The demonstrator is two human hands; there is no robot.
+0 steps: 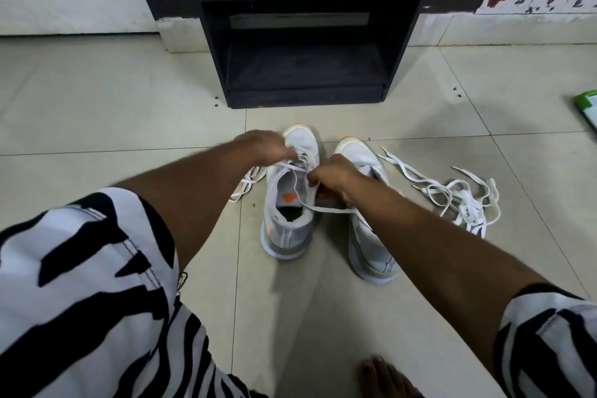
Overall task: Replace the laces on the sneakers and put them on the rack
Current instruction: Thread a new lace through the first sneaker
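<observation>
**Sneakers being laced on the tiled floor**

Sneakers are sitting side by side before the dark rack [303, 42]. Over the left sneaker [290, 200], the left hand [263, 147] is pinching the lace [326, 208] at the eyelets, while the right hand [336, 176] is gripping its other run. The right sneaker [371, 236] is lying partly under that arm. Loose white laces [458, 200] are lying tangled nearby.

Green packet [588, 108] cut by right edge; right sneaker [368, 236] partly behind right hand [336, 176]
</observation>
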